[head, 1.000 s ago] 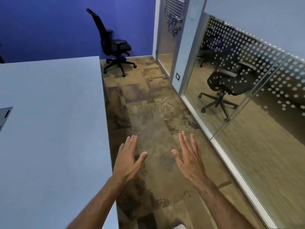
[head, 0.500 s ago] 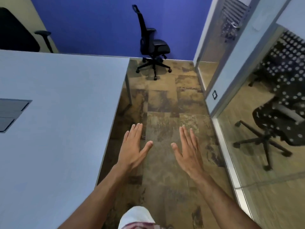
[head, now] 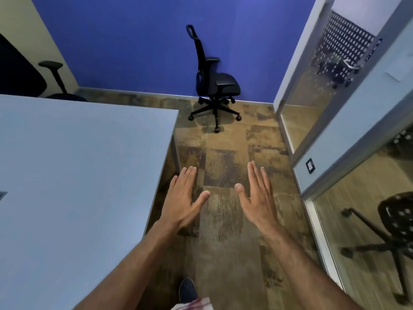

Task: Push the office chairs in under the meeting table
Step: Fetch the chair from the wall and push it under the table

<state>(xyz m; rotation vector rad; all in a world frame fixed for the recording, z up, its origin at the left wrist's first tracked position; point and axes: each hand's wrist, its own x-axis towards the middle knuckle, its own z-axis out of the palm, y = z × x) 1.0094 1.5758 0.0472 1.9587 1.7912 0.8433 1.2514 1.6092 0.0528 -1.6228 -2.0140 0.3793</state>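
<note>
A black office chair [head: 214,83] on castors stands against the blue back wall, beyond the far right corner of the pale meeting table [head: 78,175]. Its seat faces right and it is well clear of the table. A second black chair [head: 20,72] shows at the far left behind the table, with one armrest visible. My left hand [head: 183,195] and my right hand [head: 257,195] are stretched out flat in front of me over the carpet, fingers apart, holding nothing. Both hands are far short of the chair by the wall.
A patterned brown carpet aisle [head: 225,166] runs between the table's right edge and a glass partition [head: 357,198] with a dotted film. A glass door [head: 312,86] stands at the far right. A chair's reflection shows in the glass. My shoe [head: 187,289] is at the bottom.
The view has swung left and moved forward along the aisle, bringing the chair by the wall nearer and more central. Both hands stay flat and empty in front of me.
</note>
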